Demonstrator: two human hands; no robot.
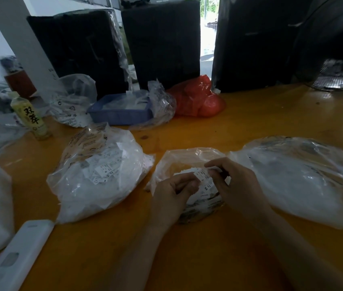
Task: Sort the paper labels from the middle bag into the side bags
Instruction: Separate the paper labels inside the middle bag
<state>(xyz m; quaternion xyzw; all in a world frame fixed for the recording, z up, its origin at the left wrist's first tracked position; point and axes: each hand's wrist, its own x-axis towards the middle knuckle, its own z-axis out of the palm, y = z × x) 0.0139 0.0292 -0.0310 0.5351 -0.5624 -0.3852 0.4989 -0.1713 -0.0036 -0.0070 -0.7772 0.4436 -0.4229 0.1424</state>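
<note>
Orange table [250, 114] underneath everything, filling the view. At 3 o'clock, largest of the three clear bags: right side bag [304, 181], slumped, soft, crinkly, likely light. At 9 o'clock, left side bag [95, 177], mouth gaping upward, small white labels showing through the film. Dead centre, between those two and touching the right one, smallest: middle bag [187, 164], mouth open toward 12 o'clock, thin film, probably slides easily on the tabletop.

Over the middle bag's mouth, both hands. Left hand [174, 192] curled, fingers bent around the white labels. Right hand [235, 181] pinching the paper labels [203, 175] from the 3 o'clock side, thumb and forefinger closed on the strip.

Labels themselves: tiny, flimsy, nearly weightless; prone to clinging together, creasing and fluttering off. Best taken by a fingertip pinch at one edge, peeled off singly, then dropped straight down into an open bag mouth rather than tossed. Printed size letters too small to read with any certainty.
</note>
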